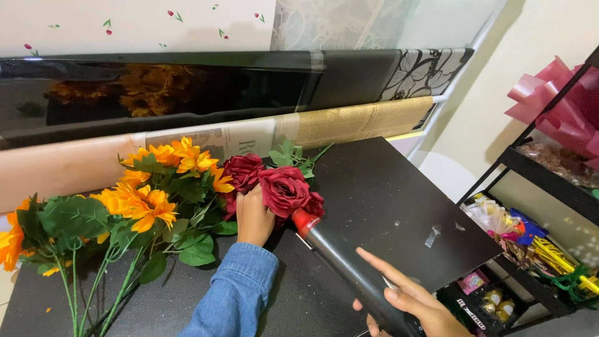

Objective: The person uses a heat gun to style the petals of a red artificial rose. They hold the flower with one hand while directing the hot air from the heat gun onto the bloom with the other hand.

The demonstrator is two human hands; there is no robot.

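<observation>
sunflowers [146,203] beside roses [282,187]

The scene was brightly and evenly lit, with soft, diffuse light and only faint shadows under the sunflowers [146,203]. A bright spot of glare sat on the glossy black sheet [187,87] toward ten o'clock, which also mirrored the orange blooms. The black desk [387,206] showed a dull sheen. Focus was sharp at centre; the edges bowed slightly.
</observation>
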